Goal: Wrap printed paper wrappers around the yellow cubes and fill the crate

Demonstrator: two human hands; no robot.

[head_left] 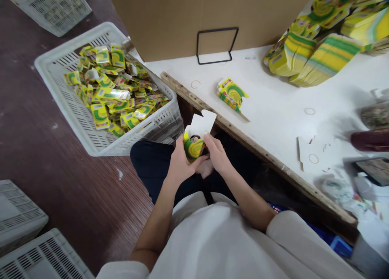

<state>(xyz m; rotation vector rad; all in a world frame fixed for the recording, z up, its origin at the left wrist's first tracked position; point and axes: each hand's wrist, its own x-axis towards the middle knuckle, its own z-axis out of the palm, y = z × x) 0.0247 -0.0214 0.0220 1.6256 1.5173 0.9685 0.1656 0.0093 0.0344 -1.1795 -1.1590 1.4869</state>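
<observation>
Over my lap I hold a small yellow and green carton [193,148] with its white top flaps raised. My left hand [178,162] wraps round the carton's left side and bottom. Against its right edge, near the flap, my right hand [217,152] pinches the card. Something dark and round shows inside the carton's mouth, too small to name. On the white table [273,108] just beyond my hands lies a flattened carton [233,94] of the same print.
Left of my knee, a white plastic crate [106,151] holds many filled-out cartons [100,116]. Stacks of flat cartons [328,58] lie at the table's far right. A black wire stand [198,48] stands before a large cardboard box [182,19]. More crates [39,254] sit on the floor.
</observation>
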